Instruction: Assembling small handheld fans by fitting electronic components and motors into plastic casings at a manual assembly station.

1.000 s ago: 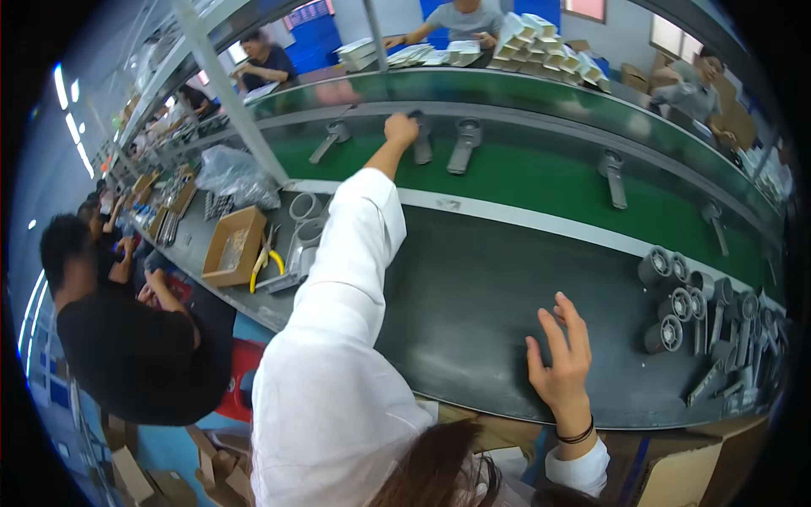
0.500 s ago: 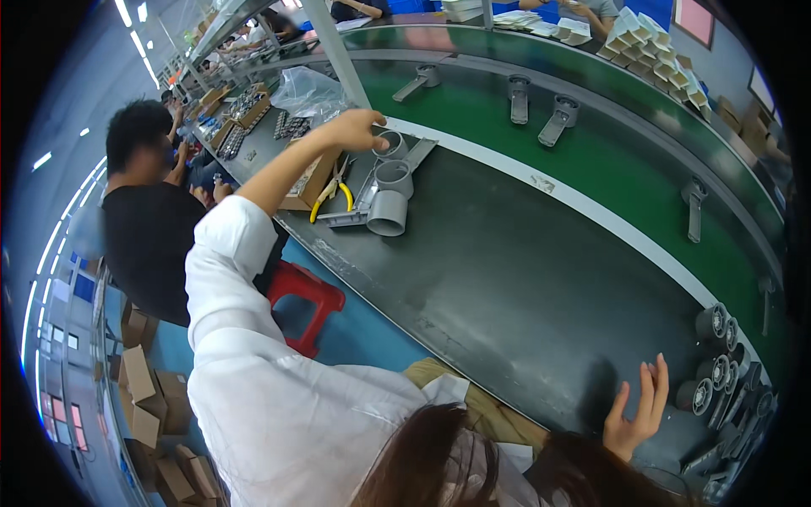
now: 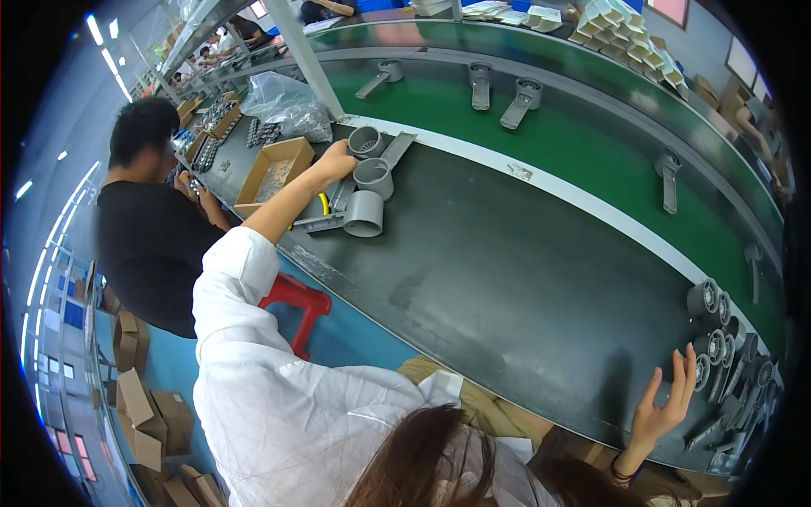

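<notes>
Three grey cylindrical parts with flat handles stand grouped at the bench's left: a far one [image 3: 366, 142], a middle one [image 3: 373, 176] and a near one [image 3: 363, 215]. My left hand [image 3: 340, 160] is curled against the left side of the far grey cylindrical part, its fingertips partly hidden there. Yellow-handled pliers [image 3: 323, 203] show only in part behind my left forearm. On the right my right hand [image 3: 663, 414] is raised over the bench, fingers spread and empty. Beside it is a pile of similar grey parts [image 3: 718, 346] with handles.
An open cardboard box [image 3: 274, 173] and a clear plastic bag [image 3: 287, 106] lie beyond my left arm. Past the white bench edge [image 3: 515, 169], a green conveyor [image 3: 583, 152] carries several grey parts. A person in black [image 3: 156, 245] sits at left, near a red stool [image 3: 300, 308].
My left hand has come down from above the far cylindrical part to its left side, fingers now curled in. My right hand has shifted right, still spread. The whole view has turned slightly.
</notes>
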### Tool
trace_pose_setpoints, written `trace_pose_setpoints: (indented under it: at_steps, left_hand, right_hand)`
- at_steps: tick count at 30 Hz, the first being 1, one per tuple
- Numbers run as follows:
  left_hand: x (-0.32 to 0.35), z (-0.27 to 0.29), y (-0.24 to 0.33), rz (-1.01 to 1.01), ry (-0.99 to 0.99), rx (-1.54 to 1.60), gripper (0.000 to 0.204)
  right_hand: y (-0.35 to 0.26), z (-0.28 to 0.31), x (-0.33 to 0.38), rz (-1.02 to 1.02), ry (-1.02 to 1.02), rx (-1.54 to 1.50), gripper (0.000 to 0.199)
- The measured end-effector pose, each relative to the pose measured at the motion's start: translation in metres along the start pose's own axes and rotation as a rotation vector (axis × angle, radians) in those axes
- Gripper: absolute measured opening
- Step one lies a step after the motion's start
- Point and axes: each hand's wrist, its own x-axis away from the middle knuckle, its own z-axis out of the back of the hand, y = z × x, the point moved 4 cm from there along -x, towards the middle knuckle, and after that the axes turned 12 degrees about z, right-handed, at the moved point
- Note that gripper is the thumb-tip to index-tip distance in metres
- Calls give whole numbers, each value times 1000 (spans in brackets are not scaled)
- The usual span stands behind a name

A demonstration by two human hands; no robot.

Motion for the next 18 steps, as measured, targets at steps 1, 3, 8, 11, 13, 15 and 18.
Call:
trace_pose_setpoints:
  at_steps: [1, 3, 8, 11, 13, 15, 18]
  left_hand:
    - [-1, 0, -1, 2, 46, 65, 36]
    - [-2, 6, 4, 64, -5, 220, 30]
    - [18, 28, 26, 86, -242, 776, 17]
    - [53, 26, 52, 21, -577, 1081, 14]
    - [76, 13, 64, -5, -732, 1136, 18]
    - [104, -9, 79, -23, -977, 1198, 31]
    - [140, -45, 89, 16, -1211, 1286, 54]
  right_hand:
    - [3, 3, 1, -1, 14, 7, 31]
    - [10, 11, 3, -5, 19, 34, 31]
    - [29, 30, 8, -7, 4, 149, 34]
    - [35, 35, 12, -31, 3, 184, 34]
    - [40, 32, 15, -35, -12, 195, 34]
    - [47, 26, 19, -40, -24, 207, 34]
    - [61, 22, 23, -87, -67, 235, 35]
